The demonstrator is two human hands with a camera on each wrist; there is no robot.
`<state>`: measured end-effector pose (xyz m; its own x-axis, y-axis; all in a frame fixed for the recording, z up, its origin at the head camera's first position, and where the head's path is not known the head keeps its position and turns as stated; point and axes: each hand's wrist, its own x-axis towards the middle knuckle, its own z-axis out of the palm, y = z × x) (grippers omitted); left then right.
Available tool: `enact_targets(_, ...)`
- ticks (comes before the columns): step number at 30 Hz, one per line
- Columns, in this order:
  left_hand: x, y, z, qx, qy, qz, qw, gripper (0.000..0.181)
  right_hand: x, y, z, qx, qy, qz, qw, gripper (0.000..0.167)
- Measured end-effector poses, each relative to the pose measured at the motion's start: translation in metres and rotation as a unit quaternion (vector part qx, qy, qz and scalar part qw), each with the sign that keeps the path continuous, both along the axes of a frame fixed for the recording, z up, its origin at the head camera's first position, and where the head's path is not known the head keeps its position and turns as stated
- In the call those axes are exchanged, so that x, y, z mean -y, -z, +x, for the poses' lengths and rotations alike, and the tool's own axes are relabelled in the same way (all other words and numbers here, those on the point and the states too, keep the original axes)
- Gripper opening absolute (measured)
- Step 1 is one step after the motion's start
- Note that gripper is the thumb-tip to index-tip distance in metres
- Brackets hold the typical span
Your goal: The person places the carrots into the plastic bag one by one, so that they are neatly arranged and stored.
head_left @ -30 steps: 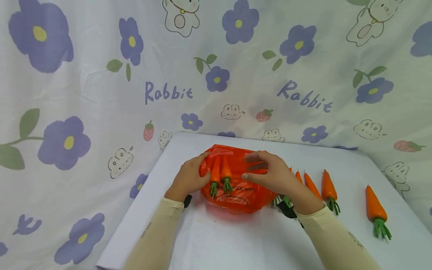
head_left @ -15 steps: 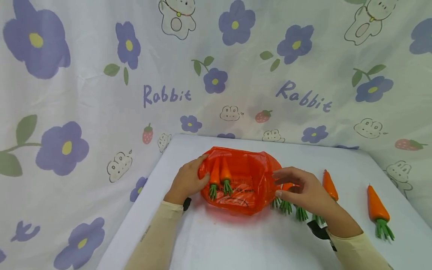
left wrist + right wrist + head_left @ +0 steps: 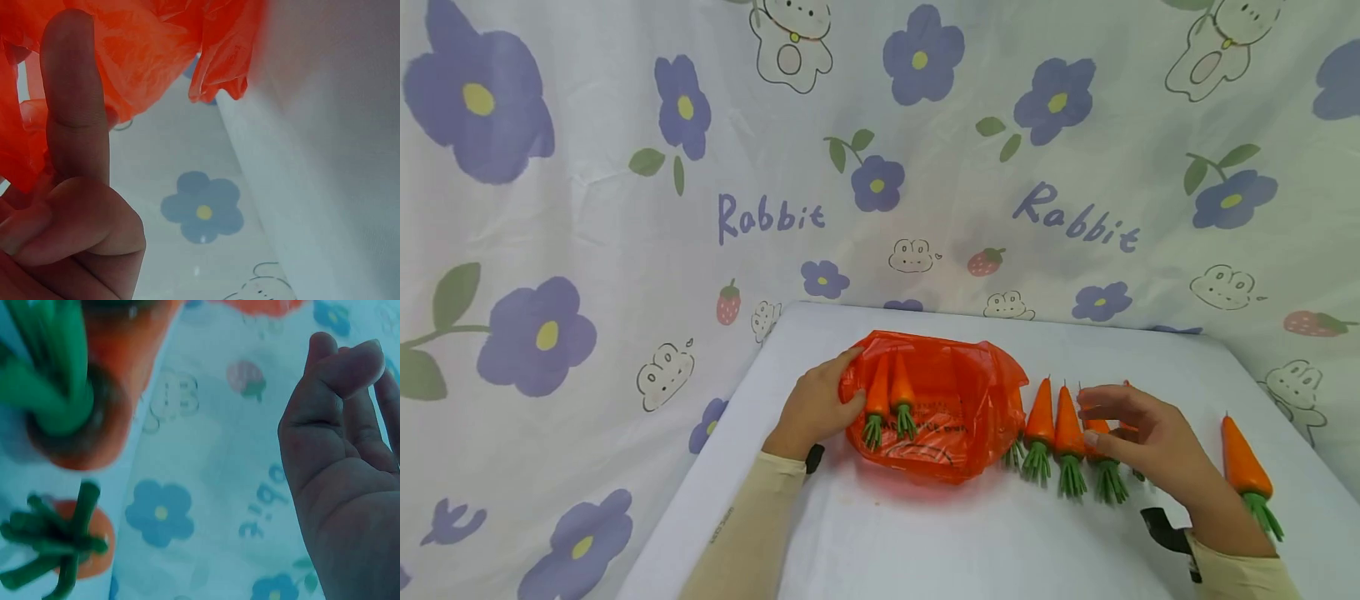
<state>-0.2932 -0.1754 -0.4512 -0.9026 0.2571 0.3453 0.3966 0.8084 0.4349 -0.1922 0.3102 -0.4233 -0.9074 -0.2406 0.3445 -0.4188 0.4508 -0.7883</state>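
Note:
A red plastic bag [image 3: 992, 400] lies with its mouth spread toward me. Two orange carrots with green tops, a left one [image 3: 877, 390] and a right one [image 3: 902, 385], lie at the bag's left side. My left hand [image 3: 815, 408] grips the left rim of the bag; in the left wrist view its thumb and fingers lie against the red film [image 3: 150, 56]. Above a row of carrots [image 3: 1067, 429] right of the bag hovers my right hand [image 3: 1157, 437], fingers loosely bent, holding nothing. It partly hides the row's right end. Near it in the right wrist view are carrot tops [image 3: 62, 540].
A single carrot [image 3: 1246, 457] lies apart at the right. Everything rests on a white table [image 3: 925, 542]. Behind it hangs a white curtain [image 3: 947, 192] with flowers, rabbits and the word "Rabbit".
My right hand has moved right, from over the bag's mouth to above the carrot row, uncovering the bag's right side. My left hand has stayed at the bag's left rim.

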Motion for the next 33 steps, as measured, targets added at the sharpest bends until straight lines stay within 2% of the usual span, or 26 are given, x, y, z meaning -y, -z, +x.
enact_targets(5,-0.001,0.0,0.0,-0.004,-0.002,-0.008,1.0,0.07,-0.015,0.003,0.007,-0.004,0.052,-0.011,0.9986,0.052)
enact_targets(13,-0.003,-0.006,-0.002,-0.019,0.0,-0.003,0.9998,0.07,-0.033,0.007,0.007,-0.031,0.083,-0.048,0.9949,0.051)
enact_targets(18,-0.002,-0.004,-0.003,-0.01,0.005,0.015,0.9998,0.07,-0.044,0.011,0.008,-0.004,0.128,-0.056,0.9901,0.051)
enact_targets(23,0.002,0.002,-0.007,0.005,0.013,0.055,0.9984,0.07,-0.052,0.02,0.003,0.04,0.2,-0.033,0.9785,0.052)
enact_targets(30,0.006,0.005,-0.007,0.008,0.021,0.083,0.9963,0.069,-0.06,0.031,-0.006,0.065,0.243,-0.039,0.9671,0.062)
enact_targets(33,0.006,0.008,-0.007,0.011,0.023,0.088,0.9958,0.069,-0.062,0.033,-0.007,0.091,0.263,-0.011,0.9606,0.065)
